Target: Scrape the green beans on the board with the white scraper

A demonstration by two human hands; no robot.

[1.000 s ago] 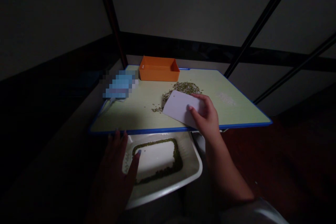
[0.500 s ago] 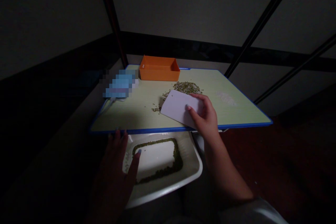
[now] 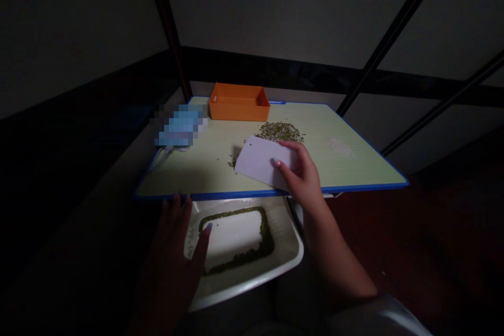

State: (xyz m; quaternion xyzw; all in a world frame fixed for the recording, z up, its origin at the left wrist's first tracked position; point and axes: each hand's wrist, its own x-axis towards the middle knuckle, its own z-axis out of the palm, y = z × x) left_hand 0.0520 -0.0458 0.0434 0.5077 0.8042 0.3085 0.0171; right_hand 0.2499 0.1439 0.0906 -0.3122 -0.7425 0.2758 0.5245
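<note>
Green grains (image 3: 281,130) lie loose on the pale, blue-rimmed desk (image 3: 354,174) that fills the middle of your view, heaped just beyond your right hand. Below the desk's near edge sits a white tray (image 3: 291,268), with more green grains banked in a ring around its flat floor. Your left hand (image 3: 173,252), in deep shadow, is at the tray's left side, thumb over the inside; whether those fingers grip the wall cannot be told, so check that the tray is steady. At the back of the desk stands an orange box (image 3: 238,110), with a blurred blue object (image 3: 179,126) to its left, both apart from your hands. Your right hand (image 3: 305,173) grips a white scraper (image 3: 260,160), thumb on the near face, the other fingers behind it. It is tilted, between the heap and the front edge; its contact with the desk is hidden. A good stroke probably needs the lower edge flat, with light, even pressure, so that nothing slips beneath or jumps. Well to the right is a pale patch (image 3: 340,148), too faint to identify; steer wide of it. Smallest are the stray grains (image 3: 231,161) just beside the scraper's left end, best gathered slowly.
</note>
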